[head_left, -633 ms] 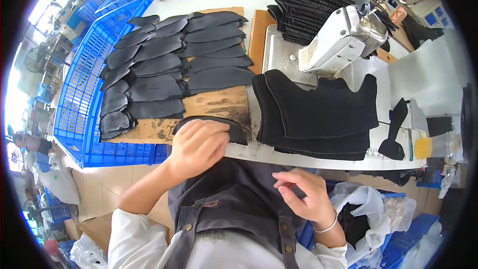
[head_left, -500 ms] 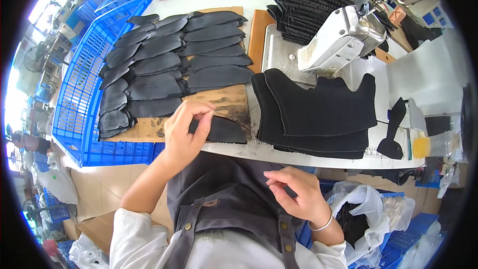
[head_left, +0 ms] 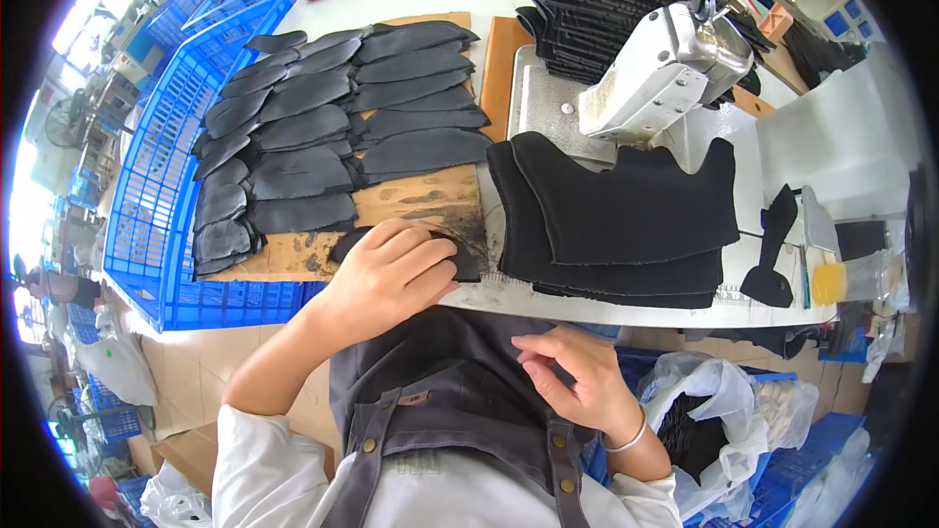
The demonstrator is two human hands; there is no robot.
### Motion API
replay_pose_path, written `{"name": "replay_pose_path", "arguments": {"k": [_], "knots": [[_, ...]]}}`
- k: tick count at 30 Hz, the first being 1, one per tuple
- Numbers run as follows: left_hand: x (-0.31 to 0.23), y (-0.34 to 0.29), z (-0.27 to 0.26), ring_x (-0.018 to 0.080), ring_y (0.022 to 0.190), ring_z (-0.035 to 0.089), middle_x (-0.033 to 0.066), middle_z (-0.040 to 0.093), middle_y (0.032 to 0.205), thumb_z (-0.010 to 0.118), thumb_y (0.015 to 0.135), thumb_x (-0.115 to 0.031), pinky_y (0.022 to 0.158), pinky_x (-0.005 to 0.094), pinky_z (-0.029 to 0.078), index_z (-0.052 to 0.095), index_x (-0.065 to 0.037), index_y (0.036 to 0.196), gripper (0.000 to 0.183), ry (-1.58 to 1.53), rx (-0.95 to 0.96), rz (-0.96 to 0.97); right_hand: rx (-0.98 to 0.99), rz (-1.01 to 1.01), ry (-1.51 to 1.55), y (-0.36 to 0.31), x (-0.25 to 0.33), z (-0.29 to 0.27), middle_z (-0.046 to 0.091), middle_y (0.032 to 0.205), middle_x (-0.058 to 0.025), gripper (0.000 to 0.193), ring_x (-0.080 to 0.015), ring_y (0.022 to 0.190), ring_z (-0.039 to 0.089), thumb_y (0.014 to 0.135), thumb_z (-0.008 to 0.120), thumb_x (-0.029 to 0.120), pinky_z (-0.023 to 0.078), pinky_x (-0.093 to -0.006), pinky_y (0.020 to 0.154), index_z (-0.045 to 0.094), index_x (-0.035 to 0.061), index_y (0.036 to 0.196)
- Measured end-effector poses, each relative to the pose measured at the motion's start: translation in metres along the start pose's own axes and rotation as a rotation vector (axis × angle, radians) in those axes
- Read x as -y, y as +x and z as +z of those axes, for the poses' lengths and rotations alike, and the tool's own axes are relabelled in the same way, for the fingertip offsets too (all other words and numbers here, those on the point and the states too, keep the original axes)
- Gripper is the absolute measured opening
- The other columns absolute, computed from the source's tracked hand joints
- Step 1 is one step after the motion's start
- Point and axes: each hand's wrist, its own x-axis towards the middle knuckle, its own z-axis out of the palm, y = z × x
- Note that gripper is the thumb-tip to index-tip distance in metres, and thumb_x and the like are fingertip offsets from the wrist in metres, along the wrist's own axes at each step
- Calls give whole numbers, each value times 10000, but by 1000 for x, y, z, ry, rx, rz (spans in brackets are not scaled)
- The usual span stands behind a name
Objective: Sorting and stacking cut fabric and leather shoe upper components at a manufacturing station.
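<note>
My left hand (head_left: 396, 272) rests on a small curved black piece (head_left: 468, 266) at the front of the cardboard. Its fingers are bent and close together over the piece, and the fingertips are partly hidden. Above and left of it, rows of overlapping black leather-like pieces (head_left: 303, 171) cover the cardboard sheet (head_left: 421, 194). My right hand (head_left: 577, 376) hovers in front of the apron, below the table edge, with thumb and fingers apart and nothing in it. Nearest to it on the table is a stack of large black fabric panels (head_left: 626, 205) with cut-out edges.
A white sewing machine (head_left: 655, 73) stands behind the panels, near a taller stack of black pieces (head_left: 597, 10). Blue crates (head_left: 156, 196) line the left side. At right lie a narrow black piece (head_left: 773, 249) and a yellow-ended item (head_left: 830, 284). A plastic-lined bin (head_left: 694, 401) stands below.
My left hand has moved slightly down and right, turning from a raised pinch to lie over the small black piece. My right hand has hardly moved.
</note>
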Motion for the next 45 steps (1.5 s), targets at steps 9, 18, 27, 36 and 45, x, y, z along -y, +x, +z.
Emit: {"name": "replay_pose_path", "arguments": {"k": [9,18,27,36,45], "knots": [[6,3,-9,187,743,590,79,599,897,678,732,39,675,288,490,568,-17,803,142,-77,-298,-213,23,9,36,-4,-2,3,642,841,-97,280,-224,722,634,799,672,15,517,-302,634,623,24,1075],[-61,39,-8,178,904,629,150,623,982,710,753,141,793,301,510,507,2,987,339,-1648,-389,-366,-304,-7,362,11,24,5,593,1102,-134,437,-223,920,604,741,785,75,519,-289,708,589,11,1127],[-55,121,8,41,812,544,35,531,982,695,812,58,720,180,478,462,2,1250,499,-1590,-430,-665,-317,322,151,35,29,-127,511,720,47,134,-1,603,399,899,593,32,312,-183,521,594,-18,1023],[-21,150,15,9,703,509,-26,581,804,695,855,-81,590,184,414,591,34,970,193,-1110,385,-635,11,500,-22,55,4,-165,556,667,7,267,-32,609,485,803,756,171,379,-193,537,617,-22,924],[-29,160,30,38,552,356,12,452,579,757,800,-149,484,247,310,523,13,820,285,-732,366,-466,136,473,-241,71,-4,-169,575,613,9,227,-41,536,511,753,787,126,405,-207,471,607,17,840]]}}
